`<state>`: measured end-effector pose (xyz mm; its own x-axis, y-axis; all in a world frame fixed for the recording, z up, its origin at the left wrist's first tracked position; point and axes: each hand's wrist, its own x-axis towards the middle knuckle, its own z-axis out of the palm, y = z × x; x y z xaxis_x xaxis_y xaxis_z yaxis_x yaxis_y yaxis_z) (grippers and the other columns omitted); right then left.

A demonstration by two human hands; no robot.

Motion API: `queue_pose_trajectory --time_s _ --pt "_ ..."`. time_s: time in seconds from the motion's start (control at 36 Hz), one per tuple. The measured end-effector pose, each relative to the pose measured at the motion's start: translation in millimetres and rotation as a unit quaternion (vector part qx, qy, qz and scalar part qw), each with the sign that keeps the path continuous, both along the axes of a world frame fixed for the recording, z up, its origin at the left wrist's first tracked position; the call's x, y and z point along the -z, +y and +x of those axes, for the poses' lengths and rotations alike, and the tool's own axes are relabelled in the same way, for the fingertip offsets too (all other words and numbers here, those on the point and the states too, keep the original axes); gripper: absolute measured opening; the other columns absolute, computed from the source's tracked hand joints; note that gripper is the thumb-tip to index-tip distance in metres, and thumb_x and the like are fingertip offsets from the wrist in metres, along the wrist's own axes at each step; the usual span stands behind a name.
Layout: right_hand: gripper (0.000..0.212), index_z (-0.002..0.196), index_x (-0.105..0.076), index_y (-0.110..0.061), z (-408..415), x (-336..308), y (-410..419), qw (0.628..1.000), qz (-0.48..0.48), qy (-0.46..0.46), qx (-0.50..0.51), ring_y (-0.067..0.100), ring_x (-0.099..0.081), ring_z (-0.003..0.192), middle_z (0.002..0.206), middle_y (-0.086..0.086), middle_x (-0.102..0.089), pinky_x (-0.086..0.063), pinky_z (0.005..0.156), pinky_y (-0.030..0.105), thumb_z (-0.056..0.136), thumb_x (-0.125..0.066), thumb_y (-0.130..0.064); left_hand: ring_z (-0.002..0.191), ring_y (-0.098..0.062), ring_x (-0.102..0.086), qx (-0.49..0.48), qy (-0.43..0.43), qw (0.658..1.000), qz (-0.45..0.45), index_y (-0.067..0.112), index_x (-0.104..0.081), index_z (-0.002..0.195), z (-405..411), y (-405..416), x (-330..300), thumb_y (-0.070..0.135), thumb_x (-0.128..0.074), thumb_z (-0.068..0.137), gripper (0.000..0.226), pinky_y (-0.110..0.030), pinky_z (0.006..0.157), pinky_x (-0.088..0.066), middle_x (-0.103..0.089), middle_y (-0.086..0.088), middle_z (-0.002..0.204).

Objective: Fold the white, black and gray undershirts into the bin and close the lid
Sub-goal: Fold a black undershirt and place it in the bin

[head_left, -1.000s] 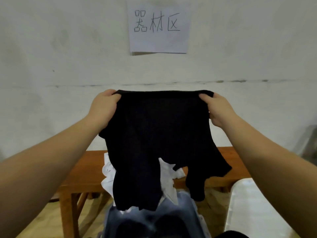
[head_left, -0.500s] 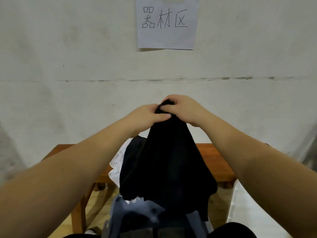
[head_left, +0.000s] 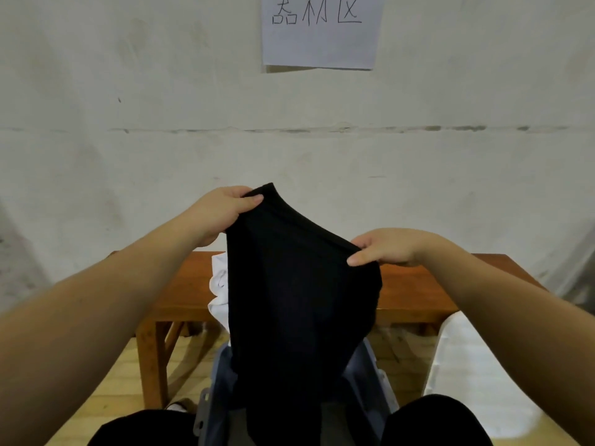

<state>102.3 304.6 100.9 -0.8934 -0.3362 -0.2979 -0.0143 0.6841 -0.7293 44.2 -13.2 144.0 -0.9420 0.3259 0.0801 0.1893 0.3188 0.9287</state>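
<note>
Head view: black undershirt held over the open bin

Head camera looks down past both forearms, and the black undershirt (head_left: 299, 284) is up in the air, doubled over and hanging long. Left hand (head_left: 222, 210) has its grip pinched on the upper corner, thumb on the near face of the cloth, held high. Right hand (head_left: 386, 247) grasps the other corner lower down, thumb pressed on the front, so the top edge runs slanting down from left to right. Both grips are closed on fabric, neither one released.

Below, the gray-blue bin (head_left: 370, 375) stands open on the floor between the person's knees, and the shirt's lower end drops right into its mouth. What lies at the bottom of the bin I cannot tell; the black cloth hides it. A gray latch shows on the bin's left rim.

Behind the shirt, a white undershirt (head_left: 219, 291) lies crumpled on the wooden surface (head_left: 415, 291), spilling over its near edge, mostly covered from view by the black one. Surface boards either side of it are bare wood, right up against the pale wall. A white lid-like panel (head_left: 463, 365) lies on the floor to the right, just beside the bin. On the wall above, a paper sign (head_left: 322, 30) with handwritten characters.
</note>
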Motion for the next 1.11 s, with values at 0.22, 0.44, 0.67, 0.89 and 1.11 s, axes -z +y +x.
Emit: queue_pose_trajectory --time_s 0.22,0.44,0.67,0.89,1.11 --pt "0.025 0.110 -0.070 -0.024 5 5 23 0.997 0.067 -0.003 0.028 0.013 -0.070 0.103 0.107 -0.007 -0.074 -0.048 0.100 0.035 0.090 -0.068 -0.039 0.097 -0.023 -0.071 -0.007 -0.024 0.999 0.038 0.014 -0.071 0.109 -8 -15 7 0.027 -0.059 0.098 0.021 -0.032 0.085 -0.053 -0.076 -0.004 0.101" --pt "0.019 0.104 -0.071 -0.024 13 -2 43 0.992 0.075 0.026 0.098 0.018 -0.072 0.091 0.094 -0.004 -0.076 -0.052 0.078 0.029 0.089 -0.069 -0.037 0.095 -0.022 -0.071 -0.039 -0.035 0.996 0.065 0.014 -0.070 0.111 -16 -29 10 0.025 -0.059 0.098 0.020 -0.032 0.084 -0.054 -0.075 -0.006 0.104" --pt "0.018 0.097 -0.073 -0.026 19 -20 49 0.979 0.188 0.007 0.083 0.015 -0.071 0.083 0.087 -0.005 -0.076 -0.049 0.076 0.026 0.086 -0.071 -0.041 0.093 -0.023 -0.072 -0.059 -0.037 0.996 0.063 0.017 -0.070 0.108 -23 -30 22 0.028 -0.060 0.097 0.019 -0.034 0.080 -0.053 -0.076 -0.005 0.102" --pt "0.014 0.104 -0.070 -0.016 23 -44 34 0.992 0.034 0.056 0.109 0.018 -0.071 0.086 0.092 0.001 -0.075 -0.052 0.074 0.026 0.093 -0.066 -0.024 0.091 -0.025 -0.071 -0.088 -0.050 0.993 0.067 0.018 -0.069 0.105 -28 -25 35 0.029 -0.058 0.099 0.018 -0.033 0.073 -0.052 -0.075 -0.005 0.100" --pt "0.037 0.129 -0.060 -0.033 18 -66 -11 0.965 -0.221 0.106 0.096 0.020 -0.067 0.089 0.100 0.009 -0.069 -0.051 0.075 0.029 0.097 -0.059 -0.015 0.094 -0.024 -0.070 -0.083 -0.083 0.989 0.093 0.016 -0.066 0.114 -25 -8 41 0.023 -0.052 0.101 0.020 -0.031 0.071 -0.052 -0.072 -0.006 0.104"
